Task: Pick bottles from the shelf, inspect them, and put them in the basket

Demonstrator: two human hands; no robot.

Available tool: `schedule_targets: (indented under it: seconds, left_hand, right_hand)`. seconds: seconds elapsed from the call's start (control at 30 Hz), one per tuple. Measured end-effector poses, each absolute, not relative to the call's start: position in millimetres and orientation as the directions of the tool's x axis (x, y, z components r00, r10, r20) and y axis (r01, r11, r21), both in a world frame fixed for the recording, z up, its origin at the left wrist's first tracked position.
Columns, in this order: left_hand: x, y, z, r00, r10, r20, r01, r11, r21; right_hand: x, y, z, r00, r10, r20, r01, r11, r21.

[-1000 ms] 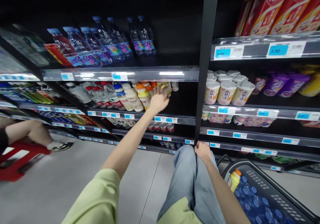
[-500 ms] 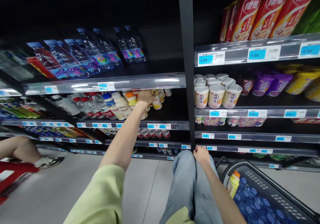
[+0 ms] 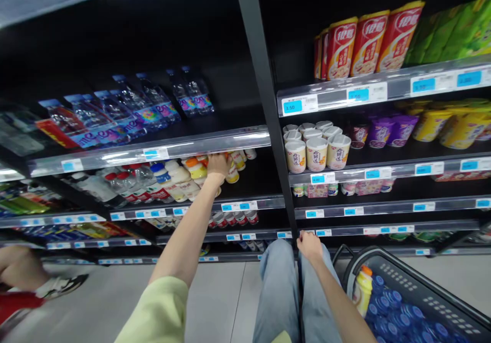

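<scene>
My left hand (image 3: 218, 167) reaches into the second shelf among small cream drink bottles with orange caps (image 3: 196, 169). Its fingers curl over the bottle tops there; whether it grips one is unclear. More small bottles (image 3: 238, 160) stand just to its right. My right hand (image 3: 309, 245) rests curled on my knee (image 3: 282, 271), which is covered in light blue jeans; its fingers are folded under and nothing shows in them.
A dark shopping basket (image 3: 418, 294) at lower right holds a yellow bottle (image 3: 361, 290) and blue-capped bottles. Water bottles (image 3: 126, 108) fill the shelf above, cups (image 3: 316, 151) the right bay. A black upright (image 3: 264, 108) divides the bays. Another person's leg and shoe (image 3: 57, 284) are at lower left.
My left hand has moved left and deeper along the shelf, from the bottles' right end to the orange-capped ones. The view has tilted upward. My right hand stays on the knee.
</scene>
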State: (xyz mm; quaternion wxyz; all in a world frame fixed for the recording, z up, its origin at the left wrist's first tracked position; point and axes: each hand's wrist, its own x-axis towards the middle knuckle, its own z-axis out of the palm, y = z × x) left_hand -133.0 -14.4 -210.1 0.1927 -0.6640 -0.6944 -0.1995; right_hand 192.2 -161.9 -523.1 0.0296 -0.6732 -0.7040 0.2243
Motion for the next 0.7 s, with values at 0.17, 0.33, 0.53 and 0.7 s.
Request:
schedule_targets:
  seconds: [0.17, 0.33, 0.53, 0.7]
  left_hand:
    - [-127.5, -43.0, -211.9, -0.149, 0.889, 0.433, 0.971, 0.214, -0.106]
    - [-115.3, -76.9, -222.3, 0.058, 0.955, 0.291, 0.946, 0.04, -0.323]
    - [-94.8, -95.2, -212.4, 0.094, 0.905, 0.414, 0.942, 0.055, -0.332]
    - [-71.4, -120.0, -193.3, 0.128, 0.833, 0.538, 0.971, 0.006, -0.239]
  right_hand:
    - [179.4, -164.3, -519.5, -0.115, 0.962, -0.247, 0.915, 0.005, -0.403]
    - [185.0, -170.3, -516.5, -0.135, 0.968, -0.213, 0.896, 0.028, -0.444]
    - [194.6, -181.3, -510.4, -0.14, 0.98, -0.143, 0.856, 0.047, -0.514]
    - [198.3, -195.6, -510.7, -0.155, 0.983, -0.095, 0.806, 0.071, -0.587]
